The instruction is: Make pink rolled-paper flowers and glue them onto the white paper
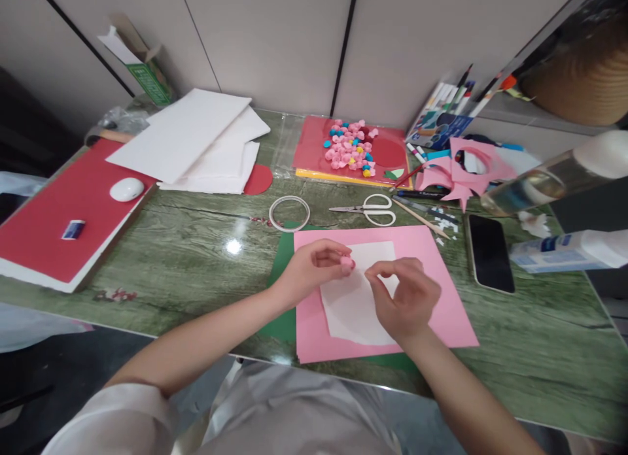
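Observation:
My left hand (316, 269) pinches a small pink paper piece (348, 265), rolled or folded like the little flowers in the pile. Just to its right, my right hand (405, 291) has thumb and forefinger pressed together; anything between those tips is too small to make out. Both hands are over a white sheet (350, 321), which lies on pink paper (449, 321) with green paper (282, 318) beneath. Beyond them lie white-handled scissors (375, 210) and a roll of tape (289, 213).
Pink, blue and yellow paper flowers (350, 148) are heaped on a red sheet at the back. Pink paper scraps (456, 170), a phone (490, 252) and bottles (564, 251) stand or lie right. White sheets (181, 134) and a red board (63, 206) are left.

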`<state>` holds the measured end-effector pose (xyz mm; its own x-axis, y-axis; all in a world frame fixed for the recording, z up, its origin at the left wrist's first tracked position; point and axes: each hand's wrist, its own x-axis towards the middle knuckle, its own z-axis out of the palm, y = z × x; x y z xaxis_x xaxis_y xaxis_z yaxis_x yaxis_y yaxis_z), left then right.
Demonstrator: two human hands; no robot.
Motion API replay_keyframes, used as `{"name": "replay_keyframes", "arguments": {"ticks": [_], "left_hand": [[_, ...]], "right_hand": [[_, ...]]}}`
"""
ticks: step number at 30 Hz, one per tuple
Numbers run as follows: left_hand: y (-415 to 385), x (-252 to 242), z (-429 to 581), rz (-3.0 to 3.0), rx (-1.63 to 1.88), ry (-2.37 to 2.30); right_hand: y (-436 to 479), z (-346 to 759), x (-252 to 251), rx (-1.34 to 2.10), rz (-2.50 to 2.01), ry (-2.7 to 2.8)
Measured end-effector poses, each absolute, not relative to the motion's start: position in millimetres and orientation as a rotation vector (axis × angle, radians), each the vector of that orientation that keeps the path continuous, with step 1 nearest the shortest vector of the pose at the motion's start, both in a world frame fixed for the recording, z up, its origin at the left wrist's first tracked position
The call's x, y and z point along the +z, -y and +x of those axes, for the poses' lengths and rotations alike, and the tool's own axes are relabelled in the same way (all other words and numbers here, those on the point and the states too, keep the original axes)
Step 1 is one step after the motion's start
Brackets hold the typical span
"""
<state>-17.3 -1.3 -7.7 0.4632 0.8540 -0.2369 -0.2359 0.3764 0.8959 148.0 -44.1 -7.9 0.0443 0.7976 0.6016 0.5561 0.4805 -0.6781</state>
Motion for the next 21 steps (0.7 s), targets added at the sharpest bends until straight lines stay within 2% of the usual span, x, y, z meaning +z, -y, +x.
{"name": "replay_keyframes", "arguments": {"ticks": [4,8,13,21], "left_hand": [[2,-12,-16,0.897,0.813,-0.810],[1,-13,-16,0.902,0.811,-0.832],[2,-11,-16,1.014,0.809,-0.878],[4,-8,-13,1.115,0.844,-0.916]], "right_hand": [[42,138,-1,0.845,-1.225,1.240],[40,138,4,1.101,-1.271,1.081],[40,138,-1,1.168,-1.273,1.074],[40,136,-8,1.009,-1.333,1.219]]}}
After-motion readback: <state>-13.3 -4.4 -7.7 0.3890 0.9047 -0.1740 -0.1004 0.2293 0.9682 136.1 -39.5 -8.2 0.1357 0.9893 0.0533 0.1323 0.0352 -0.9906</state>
